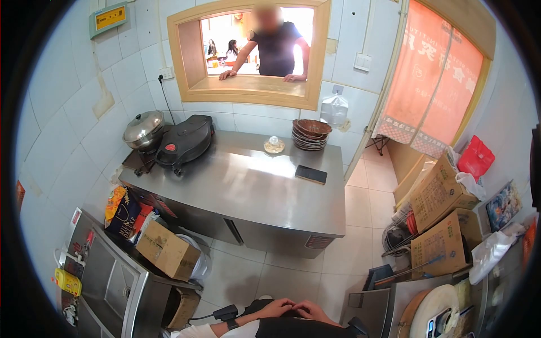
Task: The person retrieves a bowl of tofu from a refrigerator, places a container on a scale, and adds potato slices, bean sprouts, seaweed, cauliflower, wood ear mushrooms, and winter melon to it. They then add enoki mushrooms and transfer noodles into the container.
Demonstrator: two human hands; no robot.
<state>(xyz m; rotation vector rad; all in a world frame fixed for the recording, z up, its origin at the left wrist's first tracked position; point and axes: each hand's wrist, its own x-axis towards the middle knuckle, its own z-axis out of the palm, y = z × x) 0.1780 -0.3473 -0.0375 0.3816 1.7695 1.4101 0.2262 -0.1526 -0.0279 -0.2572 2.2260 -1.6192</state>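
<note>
At the bottom middle, in front of my body, my left hand (278, 307) and my right hand (309, 309) come together with their fingers bent inward. The fingertips meet or nearly meet over dark clothing; whatever lies between them, if anything, is hidden. A dark band (231, 320) wraps my left wrist, beside a black device with a cable. Both hands are well away from the steel counter (265, 194). On the counter are a black phone (311, 174), a stack of brown baskets (310, 135), a small clear-topped object on a dish (274, 145) and a black electric griddle (185, 145).
A lidded steel pot (143, 128) stands at the counter's left end. A steel sink (112, 287) and cardboard box (168, 249) are at left. Stacked cartons (437, 242) and a round board (434, 315) with a scale are at right. Another person (276, 48) leans on the hatch sill.
</note>
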